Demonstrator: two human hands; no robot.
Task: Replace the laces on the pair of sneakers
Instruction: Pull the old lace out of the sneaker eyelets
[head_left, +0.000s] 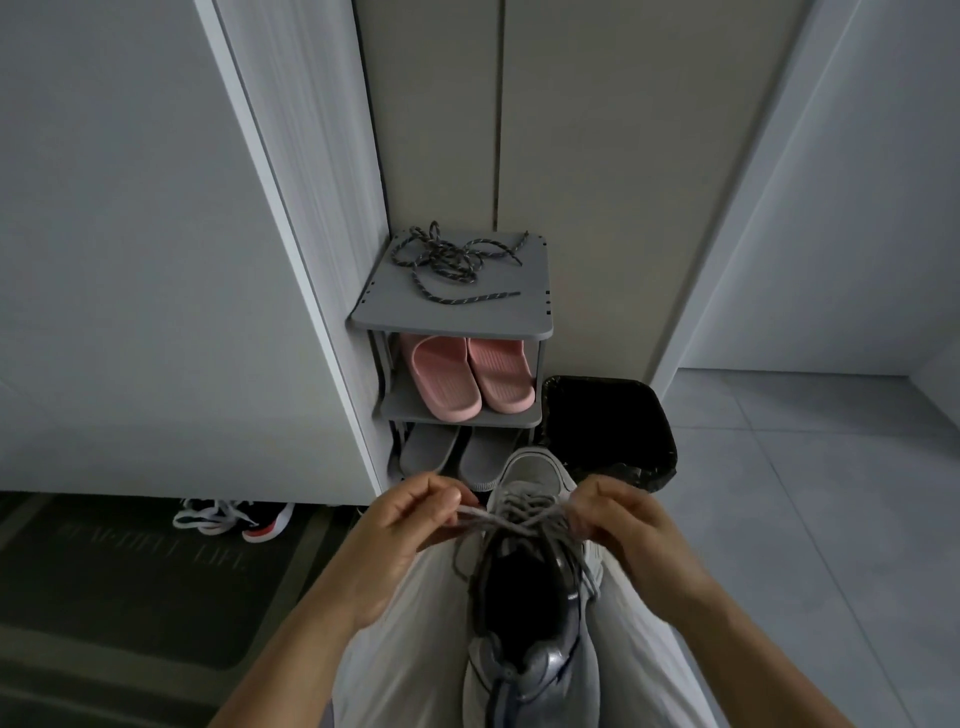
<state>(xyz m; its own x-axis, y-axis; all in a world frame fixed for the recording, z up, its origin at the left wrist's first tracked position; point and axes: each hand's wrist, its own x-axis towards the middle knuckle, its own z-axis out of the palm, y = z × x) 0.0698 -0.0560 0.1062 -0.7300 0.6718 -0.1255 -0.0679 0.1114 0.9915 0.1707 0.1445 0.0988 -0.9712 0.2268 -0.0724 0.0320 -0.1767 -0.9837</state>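
Observation:
A grey sneaker (530, 587) lies on my lap, toe pointing away from me, with a grey lace (514, 522) threaded through its eyelets. My left hand (410, 525) pinches one lace end on the left side of the shoe. My right hand (618, 519) pinches the other end on the right, and the two ends cross above the tongue. A loose dark speckled lace (452, 260) lies in a heap on the top board of a small grey shoe rack (519, 322).
The rack holds pink slippers (470, 376) and grey slippers (452, 454). A black bin (608, 415) stands to its right. Another sneaker with white laces (234, 519) lies on the dark mat (130, 582) at the left. Grey floor tiles extend to the right.

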